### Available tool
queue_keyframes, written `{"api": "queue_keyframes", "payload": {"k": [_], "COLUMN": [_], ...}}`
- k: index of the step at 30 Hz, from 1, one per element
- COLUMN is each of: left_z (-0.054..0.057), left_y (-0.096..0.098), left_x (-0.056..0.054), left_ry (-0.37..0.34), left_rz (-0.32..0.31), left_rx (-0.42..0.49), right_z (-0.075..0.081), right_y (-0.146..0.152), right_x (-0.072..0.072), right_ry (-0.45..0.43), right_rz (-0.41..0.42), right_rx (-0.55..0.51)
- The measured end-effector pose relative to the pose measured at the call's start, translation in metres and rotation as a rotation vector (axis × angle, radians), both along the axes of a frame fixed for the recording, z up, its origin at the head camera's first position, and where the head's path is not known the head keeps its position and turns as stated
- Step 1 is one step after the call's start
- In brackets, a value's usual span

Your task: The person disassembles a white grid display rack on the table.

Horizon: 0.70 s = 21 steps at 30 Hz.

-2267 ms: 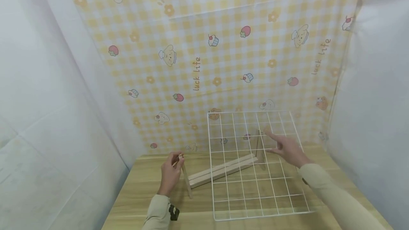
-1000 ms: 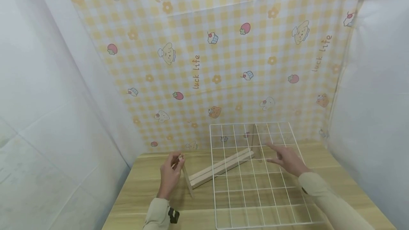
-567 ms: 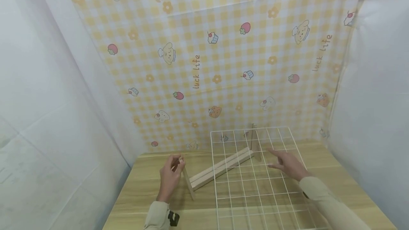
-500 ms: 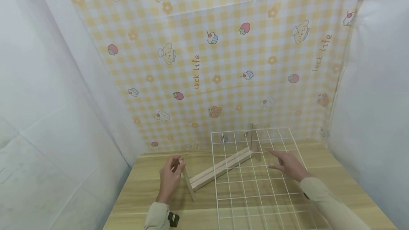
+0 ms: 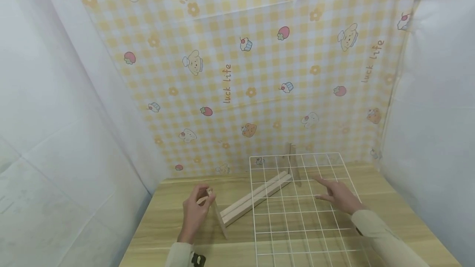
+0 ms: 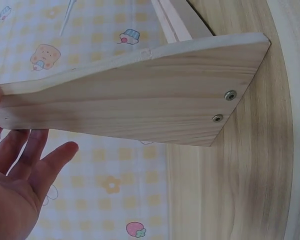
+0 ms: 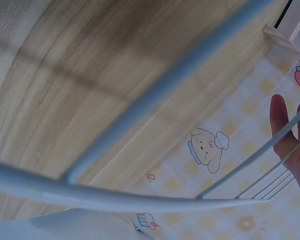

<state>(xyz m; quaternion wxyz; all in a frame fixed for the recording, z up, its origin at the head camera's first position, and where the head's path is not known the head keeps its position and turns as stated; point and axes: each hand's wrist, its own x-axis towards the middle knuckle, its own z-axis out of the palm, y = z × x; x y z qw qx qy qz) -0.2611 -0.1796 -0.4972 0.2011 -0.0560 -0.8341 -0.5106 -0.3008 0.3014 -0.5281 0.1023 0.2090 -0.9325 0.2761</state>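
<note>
A pale wooden stand [image 5: 238, 210] with two side panels joined by long slats stands on the table. At the left end my left hand [image 5: 194, 211] pinches the top of the near side panel [image 6: 130, 100]. Two bolt heads [image 6: 230, 95] show low on that panel in the left wrist view. My right hand [image 5: 343, 199] grips a white wire grid panel [image 5: 302, 212] by its right side from above, index finger and thumb stretched out. The grid lies over the stand's right part as seen from the head. Several fingers of the right hand [image 7: 299, 162] are hidden.
The wood-grain table [image 5: 163, 226] ends at a yellow checked cloth [image 5: 222, 32] hanging behind. White sheets hang at the left [image 5: 48, 135] and right [image 5: 438, 114]. The grid's lower edge runs out of the head view.
The grid panel has come down toward the front, with the right hand on it. The stand's left end has shifted slightly toward the front, and its slats slant more. The left hand keeps its pinch.
</note>
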Motion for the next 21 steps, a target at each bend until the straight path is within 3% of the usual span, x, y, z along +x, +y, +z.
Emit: {"api": "queue_keyframes", "payload": {"k": [13, 21], "left_z": [-0.003, -0.008], "left_y": [-0.002, 0.007], "left_x": [0.018, 0.029], "left_ry": [0.011, 0.124], "left_rz": [-0.011, 0.006], "left_rx": [-0.031, -0.053], "right_z": [-0.006, -0.009], "right_y": [0.007, 0.009], "right_x": [0.002, 0.002], "right_ry": [-0.004, 0.026], "right_rz": [-0.026, -0.025], "right_rx": [0.024, 0.033]}}
